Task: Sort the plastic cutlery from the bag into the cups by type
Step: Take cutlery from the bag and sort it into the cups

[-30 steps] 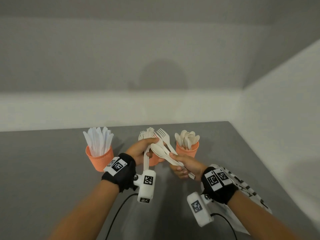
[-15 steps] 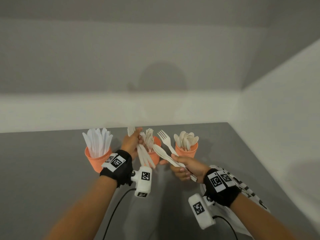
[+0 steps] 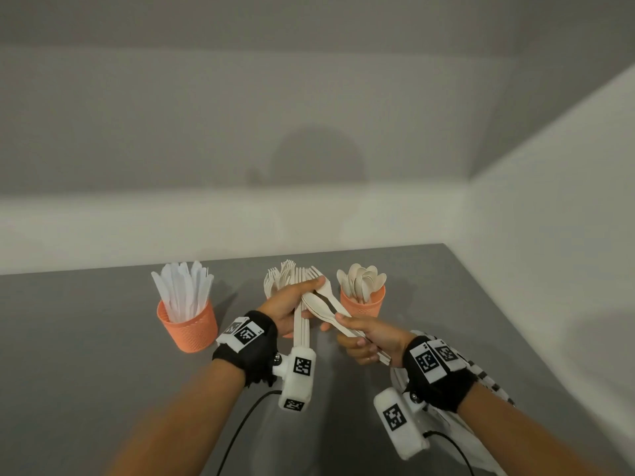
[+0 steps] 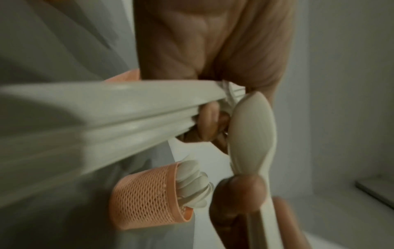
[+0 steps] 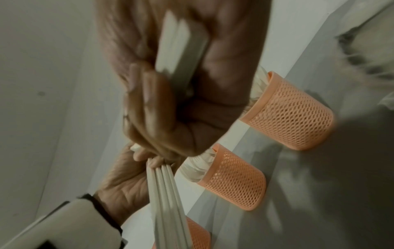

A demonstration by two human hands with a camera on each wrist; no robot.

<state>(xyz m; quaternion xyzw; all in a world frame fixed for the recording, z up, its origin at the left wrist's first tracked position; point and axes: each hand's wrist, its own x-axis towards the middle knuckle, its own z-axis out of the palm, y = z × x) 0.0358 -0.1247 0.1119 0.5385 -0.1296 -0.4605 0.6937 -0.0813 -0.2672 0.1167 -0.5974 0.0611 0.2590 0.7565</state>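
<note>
Three orange mesh cups stand in a row: the knife cup [image 3: 187,324] at left, the fork cup [image 5: 232,182] in the middle, mostly hidden behind my hand in the head view, and the spoon cup [image 3: 362,302] at right. My left hand [image 3: 295,298] grips a bundle of white forks [image 3: 301,324] in front of the middle cup, handles pointing down. My right hand [image 3: 364,338] grips the handles of several spoons [image 3: 318,302] that slant up-left against my left hand. The left thumb lies over that bundle's tip. A spoon bowl [image 4: 251,128] fills the left wrist view.
The black-and-white checked bag [image 3: 481,376] lies on the grey table [image 3: 86,355] under my right wrist. White walls close the table at the back and right. Cables trail from both wrist cameras towards me.
My left hand swung left with its forks half a second ago, then came back right to meet the cutlery in my right hand. The right hand has barely moved.
</note>
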